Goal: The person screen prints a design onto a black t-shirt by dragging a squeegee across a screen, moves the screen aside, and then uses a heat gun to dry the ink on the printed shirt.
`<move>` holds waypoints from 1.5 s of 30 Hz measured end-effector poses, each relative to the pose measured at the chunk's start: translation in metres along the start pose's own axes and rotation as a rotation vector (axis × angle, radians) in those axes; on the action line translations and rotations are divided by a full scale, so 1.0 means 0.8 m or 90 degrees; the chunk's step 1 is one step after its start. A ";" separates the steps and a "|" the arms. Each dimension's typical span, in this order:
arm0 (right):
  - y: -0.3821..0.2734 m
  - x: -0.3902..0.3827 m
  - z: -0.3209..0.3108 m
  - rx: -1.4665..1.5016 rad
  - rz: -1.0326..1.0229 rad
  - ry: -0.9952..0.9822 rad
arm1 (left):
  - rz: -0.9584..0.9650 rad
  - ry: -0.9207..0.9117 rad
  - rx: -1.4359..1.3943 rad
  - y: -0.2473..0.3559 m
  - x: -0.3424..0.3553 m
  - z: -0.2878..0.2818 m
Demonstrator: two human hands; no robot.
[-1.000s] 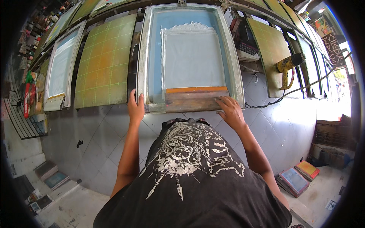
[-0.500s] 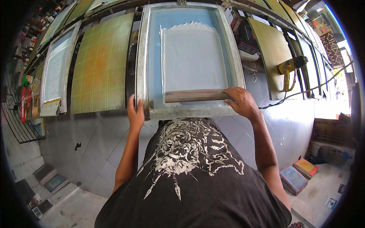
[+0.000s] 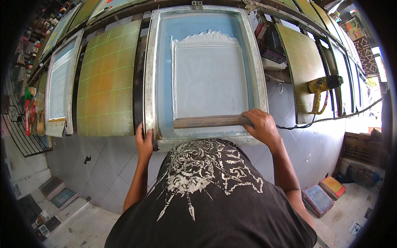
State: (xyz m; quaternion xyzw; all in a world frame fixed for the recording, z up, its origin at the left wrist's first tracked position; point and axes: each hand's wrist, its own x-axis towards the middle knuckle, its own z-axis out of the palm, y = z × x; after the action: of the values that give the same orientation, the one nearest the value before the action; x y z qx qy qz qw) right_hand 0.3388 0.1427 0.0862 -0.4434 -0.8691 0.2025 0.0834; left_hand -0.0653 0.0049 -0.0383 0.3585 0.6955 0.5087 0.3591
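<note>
In front of me lies a screen printing frame [image 3: 149, 82] with pale blue mesh. White ink [image 3: 209, 78] covers the middle of the mesh, with a thick ragged ridge at its far edge. A wooden-handled squeegee [image 3: 206, 121] rests across the near end of the ink. My right hand [image 3: 261, 126] is closed over the squeegee's right end, fingers wrapped on the wood. At the frame's near left corner, my left hand [image 3: 144, 138] grips the side rail, thumb on the near side and fingers along the outer edge.
Left of the frame is a yellow-green board [image 3: 108, 78] with grid lines, then another screen frame [image 3: 62, 82] with white ink. On a right-hand board [image 3: 298, 62] sits a yellow heat gun [image 3: 320, 89], its cable [image 3: 351, 120] trailing by my right arm. Framed screens [image 3: 317, 198] lie lower right.
The whole scene sits lower in the picture, as my head has tilted. Squeegee and both hands keep about the same places on the frame.
</note>
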 end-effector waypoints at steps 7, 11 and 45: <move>-0.002 -0.004 0.008 0.012 -0.006 0.052 | -0.010 0.004 0.051 -0.002 0.005 -0.001; -0.005 -0.002 0.007 0.013 -0.004 0.060 | -0.004 0.001 0.073 0.010 0.002 0.000; 0.094 0.230 -0.071 -0.124 -0.010 0.156 | 0.456 -0.329 0.558 0.273 0.256 0.152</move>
State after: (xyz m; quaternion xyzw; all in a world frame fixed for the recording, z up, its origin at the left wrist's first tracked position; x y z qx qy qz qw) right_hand 0.3038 0.3457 0.0993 -0.4643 -0.8713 0.0606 0.1469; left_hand -0.0308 0.2860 0.1175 0.7954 0.5666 0.1614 0.1425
